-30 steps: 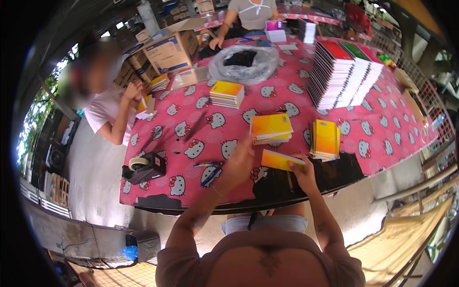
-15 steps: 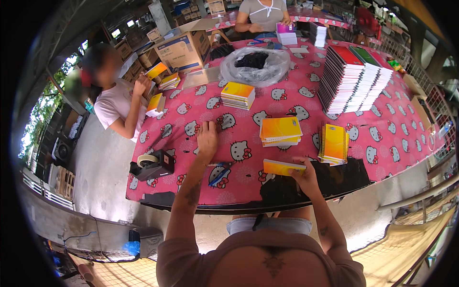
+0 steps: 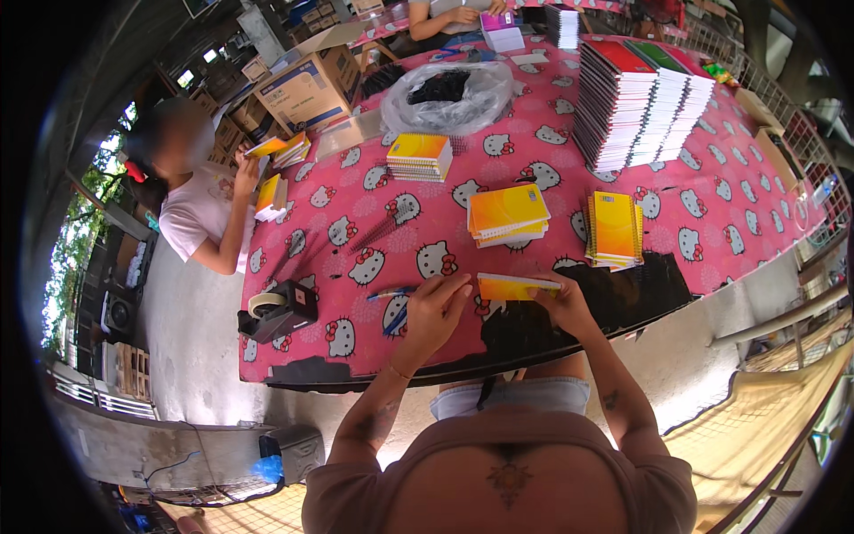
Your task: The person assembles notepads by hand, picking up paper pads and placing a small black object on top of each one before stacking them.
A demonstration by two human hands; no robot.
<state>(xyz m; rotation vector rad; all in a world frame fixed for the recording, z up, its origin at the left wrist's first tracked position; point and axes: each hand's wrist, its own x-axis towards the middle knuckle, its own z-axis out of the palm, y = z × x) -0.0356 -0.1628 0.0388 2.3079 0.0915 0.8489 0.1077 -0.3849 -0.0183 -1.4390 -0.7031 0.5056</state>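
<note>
Both hands point(image 3: 498, 307) grip flat yellow notebook point(image 3: 516, 287) over pink patterned tablecloth point(image 3: 712, 222).

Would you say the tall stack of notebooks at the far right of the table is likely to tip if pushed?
Probably heavy: the tall stack of notebooks holds many thick books. It already fans sideways, so a push high up would likely slide or topple books. Pushed low, it may drag on the pink tablecloth.

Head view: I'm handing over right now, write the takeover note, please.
Left hand: open fingers at the near end of the yellow notebook, grip unclear.
Right hand: holds that notebook by its right end, just above the pink tablecloth.
Nearby: blue pen, tape dispenser.
Done: two yellow stacks lie beyond.
Left: notebook in hand not yet stacked.
</note>
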